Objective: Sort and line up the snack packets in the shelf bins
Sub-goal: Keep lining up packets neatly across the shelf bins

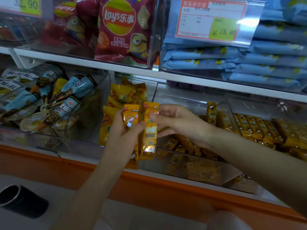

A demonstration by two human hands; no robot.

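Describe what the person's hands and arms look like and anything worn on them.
Both the left hand and the right hand are bare: no gloves, rings, watch or bracelets visible. Both forearms are uncovered to the frame's edge, with no sleeves in view.

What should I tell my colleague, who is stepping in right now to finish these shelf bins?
Left hand: holds one yellow packet upright.
Right hand: pinches a second yellow packet beside the first, both in front of the middle bin.
Middle bin: more yellow bags stand behind the hands.
Right bin: small yellow bars partly in rows, with loose ones piled at the front.
Left bin: cone snacks lie jumbled.
Left to do: place the two held packets, straighten the loose bars and the cones.
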